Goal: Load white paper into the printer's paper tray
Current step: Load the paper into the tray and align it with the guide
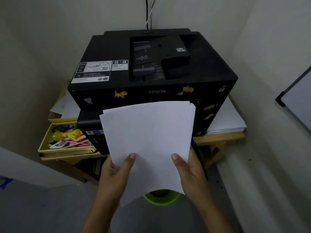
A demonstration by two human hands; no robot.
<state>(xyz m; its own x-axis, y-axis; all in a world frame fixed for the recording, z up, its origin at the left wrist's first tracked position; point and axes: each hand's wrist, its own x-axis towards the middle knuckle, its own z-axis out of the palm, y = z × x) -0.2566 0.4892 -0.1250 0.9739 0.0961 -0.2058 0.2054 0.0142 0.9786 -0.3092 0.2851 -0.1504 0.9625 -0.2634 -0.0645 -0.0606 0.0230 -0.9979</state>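
Note:
A black Epson printer [151, 68] with cat stickers on its front stands on a small wooden table [220, 137] in a corner. I hold a thin stack of white paper [148, 132] in front of the printer's face. My left hand [116, 172] grips the stack's lower left edge, thumb on top. My right hand [190, 170] grips the lower right edge the same way. The sheets bow upward in the middle and hide the printer's front panel. A dark edge of the pulled-out paper tray [200, 158] shows to the right of my right hand; the rest is hidden.
A yellow box [43, 145] of pens and small items sits at the table's left. Loose white sheets [228, 120] lie on the table right of the printer. A green round bin [161, 198] stands on the floor below the paper. Cables [149, 12] run up the wall behind.

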